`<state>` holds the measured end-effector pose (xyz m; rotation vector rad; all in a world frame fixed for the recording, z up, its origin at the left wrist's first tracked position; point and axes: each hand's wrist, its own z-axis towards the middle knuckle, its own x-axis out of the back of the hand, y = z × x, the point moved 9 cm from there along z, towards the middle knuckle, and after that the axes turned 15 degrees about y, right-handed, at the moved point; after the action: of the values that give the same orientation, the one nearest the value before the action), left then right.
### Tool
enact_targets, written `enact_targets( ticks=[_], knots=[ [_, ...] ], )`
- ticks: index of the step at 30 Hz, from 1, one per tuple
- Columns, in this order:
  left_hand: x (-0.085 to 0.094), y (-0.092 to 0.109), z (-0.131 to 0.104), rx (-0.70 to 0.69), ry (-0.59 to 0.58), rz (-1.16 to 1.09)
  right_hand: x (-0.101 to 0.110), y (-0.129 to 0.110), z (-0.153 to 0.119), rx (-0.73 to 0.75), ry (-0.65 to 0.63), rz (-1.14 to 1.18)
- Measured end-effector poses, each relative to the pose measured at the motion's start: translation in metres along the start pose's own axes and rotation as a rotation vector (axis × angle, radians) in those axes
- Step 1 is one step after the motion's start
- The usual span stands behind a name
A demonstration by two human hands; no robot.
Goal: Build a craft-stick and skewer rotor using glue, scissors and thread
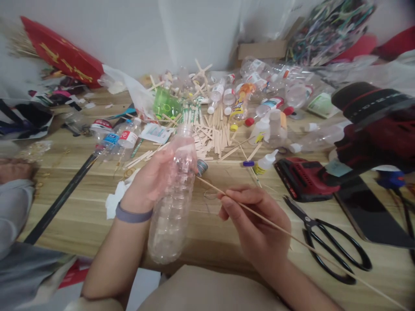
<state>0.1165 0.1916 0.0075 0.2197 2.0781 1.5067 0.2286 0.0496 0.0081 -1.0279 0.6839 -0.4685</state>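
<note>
A clear ribbed plastic bottle (173, 207) is tilted, neck up and base toward me. My left hand (154, 175) is wrapped round its upper part from the left, with some fingers hidden behind it. My right hand (259, 220) pinches a long thin wooden stick (279, 227), which runs from the bottle's right side down to the lower right corner. The stick's tip meets the bottle's side near the shoulder; whether it goes through the wall cannot be made out. Just behind the bottle lies a small striped roll (202, 167).
Black-handled scissors (324, 235), a phone (372, 216) and a red power drill (304, 179) lie at right. Flat wooden sticks (218, 134) and several bottles cover the table's back. A dark bar (65, 196) lies at left, near another person's hand (16, 170).
</note>
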Motion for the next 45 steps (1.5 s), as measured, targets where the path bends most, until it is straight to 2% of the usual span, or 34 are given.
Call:
enact_targets(
  ticks=[7, 11, 13, 16, 23, 26, 29, 33, 36, 38, 42, 45],
  knots=[
    [-0.019, 0.005, -0.007, -0.056, 0.030, 0.000, 0.008, -0.001, 0.003, 0.015, 0.048, -0.004],
    [-0.022, 0.008, -0.009, -0.080, 0.047, -0.016, 0.012, 0.005, 0.004, -0.064, 0.103, 0.069],
    [-0.023, 0.008, -0.011, -0.094, 0.054, -0.028, 0.013, 0.015, 0.005, -0.186, 0.131, 0.133],
    [-0.024, 0.010, -0.015, -0.144, 0.067, -0.065, 0.009, 0.033, 0.004, -0.444, 0.155, 0.237],
    [-0.024, 0.020, -0.029, -0.314, 0.156, -0.052, -0.015, 0.056, -0.014, -1.028, 0.122, 0.498],
    [-0.025, 0.025, -0.034, -0.380, 0.160, -0.046, -0.022, 0.057, -0.023, -1.183, 0.096, 0.580],
    [-0.025, 0.029, -0.038, -0.420, 0.147, -0.067, -0.029, 0.053, -0.028, -1.252, 0.018, 0.642],
    [-0.025, 0.031, -0.040, -0.408, 0.178, -0.073, -0.026, 0.048, -0.028, -1.232, 0.017, 0.624],
    [-0.026, 0.031, -0.041, -0.359, 0.176, -0.093, -0.018, 0.044, -0.023, -1.115, 0.045, 0.542],
    [-0.028, 0.030, -0.041, -0.333, 0.140, -0.109, -0.011, 0.039, -0.016, -0.998, 0.057, 0.492],
    [-0.032, 0.019, -0.041, -0.232, -0.004, -0.095, -0.001, 0.027, -0.005, -0.787, 0.057, 0.421],
    [-0.028, 0.012, -0.039, -0.196, -0.088, -0.032, 0.010, 0.020, 0.003, -0.668, 0.081, 0.342]
  ],
)
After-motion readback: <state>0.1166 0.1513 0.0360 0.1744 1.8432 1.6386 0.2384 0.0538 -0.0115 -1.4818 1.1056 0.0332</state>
